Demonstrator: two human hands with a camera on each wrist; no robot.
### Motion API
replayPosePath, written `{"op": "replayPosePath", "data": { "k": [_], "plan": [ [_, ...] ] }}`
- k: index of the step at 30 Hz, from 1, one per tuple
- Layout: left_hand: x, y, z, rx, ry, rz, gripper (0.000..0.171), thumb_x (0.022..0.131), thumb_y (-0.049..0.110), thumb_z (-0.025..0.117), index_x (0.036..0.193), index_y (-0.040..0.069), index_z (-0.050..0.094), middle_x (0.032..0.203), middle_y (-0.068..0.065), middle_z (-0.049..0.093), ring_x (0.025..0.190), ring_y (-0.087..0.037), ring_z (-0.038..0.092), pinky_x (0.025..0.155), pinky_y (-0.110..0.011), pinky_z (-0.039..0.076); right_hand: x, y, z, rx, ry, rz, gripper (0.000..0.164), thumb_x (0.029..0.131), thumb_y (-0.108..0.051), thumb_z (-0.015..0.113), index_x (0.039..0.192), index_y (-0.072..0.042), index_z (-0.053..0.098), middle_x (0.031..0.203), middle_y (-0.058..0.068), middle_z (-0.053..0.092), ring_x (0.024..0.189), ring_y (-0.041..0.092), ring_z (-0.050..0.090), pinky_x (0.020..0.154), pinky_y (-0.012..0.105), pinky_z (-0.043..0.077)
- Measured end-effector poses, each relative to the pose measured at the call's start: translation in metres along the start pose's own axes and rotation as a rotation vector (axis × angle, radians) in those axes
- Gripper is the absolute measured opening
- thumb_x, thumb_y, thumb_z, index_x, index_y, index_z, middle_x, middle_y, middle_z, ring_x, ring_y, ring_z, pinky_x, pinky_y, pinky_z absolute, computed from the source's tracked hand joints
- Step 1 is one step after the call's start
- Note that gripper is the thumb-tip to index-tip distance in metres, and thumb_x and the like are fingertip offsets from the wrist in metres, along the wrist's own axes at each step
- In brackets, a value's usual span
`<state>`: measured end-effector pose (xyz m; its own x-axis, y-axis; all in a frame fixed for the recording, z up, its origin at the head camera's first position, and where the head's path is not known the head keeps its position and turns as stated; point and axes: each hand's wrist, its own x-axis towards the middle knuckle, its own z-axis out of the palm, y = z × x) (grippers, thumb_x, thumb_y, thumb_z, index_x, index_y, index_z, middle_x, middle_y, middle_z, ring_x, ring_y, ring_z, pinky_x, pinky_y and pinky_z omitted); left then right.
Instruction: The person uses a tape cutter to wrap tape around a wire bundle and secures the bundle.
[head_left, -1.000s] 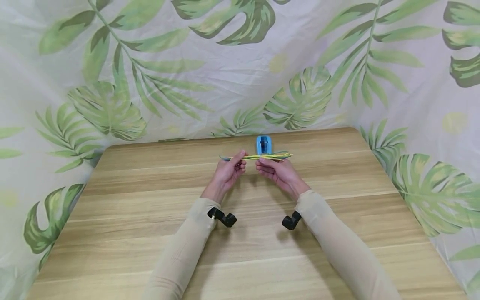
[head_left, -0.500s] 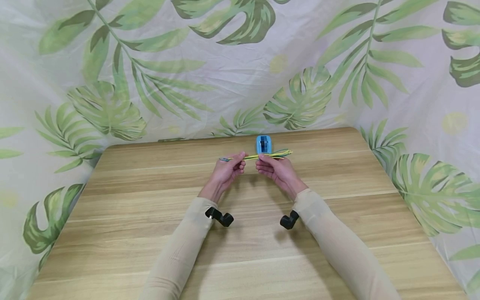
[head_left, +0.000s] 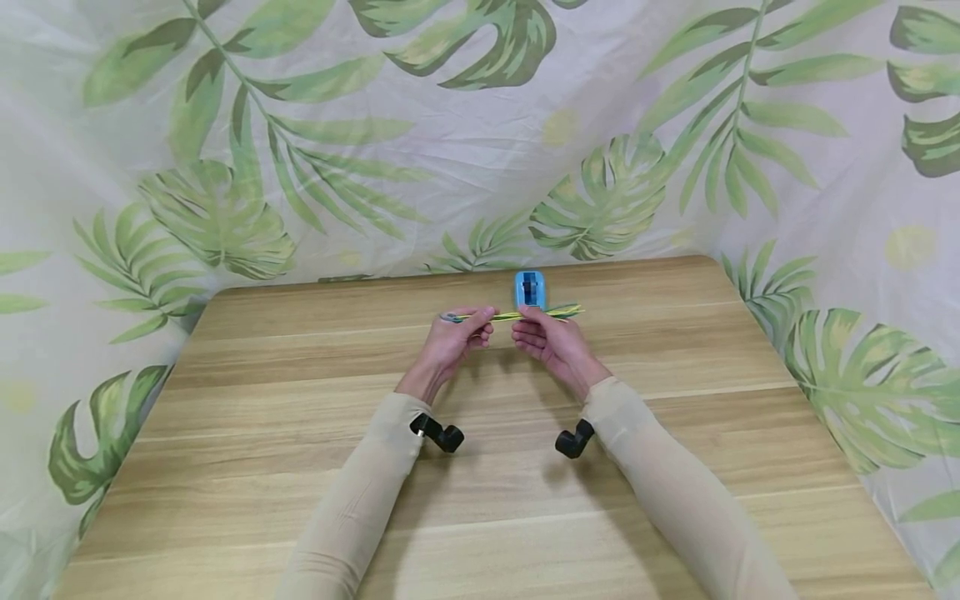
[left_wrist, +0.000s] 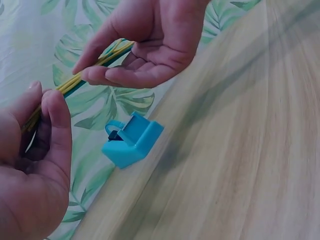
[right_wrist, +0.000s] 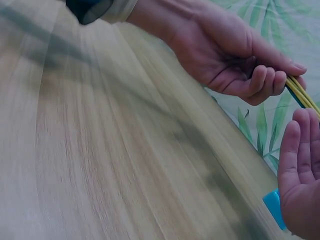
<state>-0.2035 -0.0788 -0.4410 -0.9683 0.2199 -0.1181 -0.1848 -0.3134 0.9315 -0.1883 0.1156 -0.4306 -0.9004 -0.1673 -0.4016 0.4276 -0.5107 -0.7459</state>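
A thin bundle of yellow and green wires is held level above the table's far part. My left hand pinches it between thumb and fingers near its left end, which sticks out past the hand. Farther right along the bundle, my right hand pinches it too, and loose strand ends fan out beyond. Between the hands a short stretch of wires shows in the left wrist view. Just behind the right hand stands a blue tape dispenser, its toothed cutter visible in the left wrist view; neither hand is on it.
The wooden table ends at a back edge close behind the dispenser. A leaf-patterned cloth hangs behind and along the sides. Black wrist mounts stick out from both sleeves.
Both hands keep their pinch on the wires, almost in place. The forearms have shifted slightly left. At the left end, a stray strand that stood out lies closer to the bundle.
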Motion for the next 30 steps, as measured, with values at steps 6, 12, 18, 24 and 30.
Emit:
{"op": "replayPosePath", "data": {
  "k": [6,12,18,24,30],
  "plan": [
    [0.000,0.000,-0.003,0.124,-0.062,0.076,0.029,0.094,0.008,0.072,0.113,-0.013,0.069,0.079,-0.008,0.070,0.073,-0.018,0.065,0.068,-0.029,0.060,0.001,0.001,0.001,0.033,0.014,0.041,0.011,0.098,-0.016,0.067,0.091,-0.008,0.068,0.079,0.005,0.073,0.073,0.015,0.070,0.098,0.037,0.052],
    [0.000,0.000,-0.010,0.242,-0.127,0.128,0.027,0.094,0.009,0.072,0.114,-0.011,0.070,0.086,-0.014,0.072,0.077,-0.028,0.068,0.075,-0.035,0.060,0.002,0.000,0.003,0.105,0.035,0.095,0.013,0.098,-0.013,0.064,0.088,-0.007,0.066,0.075,0.007,0.071,0.069,0.016,0.068,0.077,0.030,0.058],
    [0.001,-0.001,-0.014,0.321,-0.176,0.169,0.025,0.095,0.009,0.071,0.113,-0.009,0.071,0.089,-0.015,0.071,0.082,-0.041,0.066,0.074,-0.032,0.059,0.002,0.001,0.004,0.124,0.043,0.123,0.017,0.099,-0.009,0.061,0.083,-0.007,0.065,0.073,0.007,0.070,0.067,0.016,0.068,0.072,0.028,0.059],
    [0.001,-0.002,-0.016,0.351,-0.185,0.165,0.023,0.095,0.006,0.070,0.113,-0.009,0.071,0.099,-0.021,0.072,0.094,-0.055,0.060,0.076,-0.033,0.059,0.004,0.003,0.002,0.131,0.037,0.125,0.012,0.097,-0.005,0.060,0.086,-0.004,0.064,0.072,0.009,0.071,0.067,0.016,0.069,0.072,0.029,0.059],
    [0.001,-0.004,-0.020,0.347,-0.194,0.173,0.025,0.096,0.009,0.070,0.113,-0.009,0.071,0.104,-0.036,0.065,0.093,-0.057,0.059,0.077,-0.034,0.060,0.004,0.003,0.000,0.102,0.017,0.126,0.007,0.098,-0.007,0.061,0.093,-0.003,0.064,0.075,0.009,0.071,0.069,0.016,0.069,0.074,0.029,0.059]
  ]
}}
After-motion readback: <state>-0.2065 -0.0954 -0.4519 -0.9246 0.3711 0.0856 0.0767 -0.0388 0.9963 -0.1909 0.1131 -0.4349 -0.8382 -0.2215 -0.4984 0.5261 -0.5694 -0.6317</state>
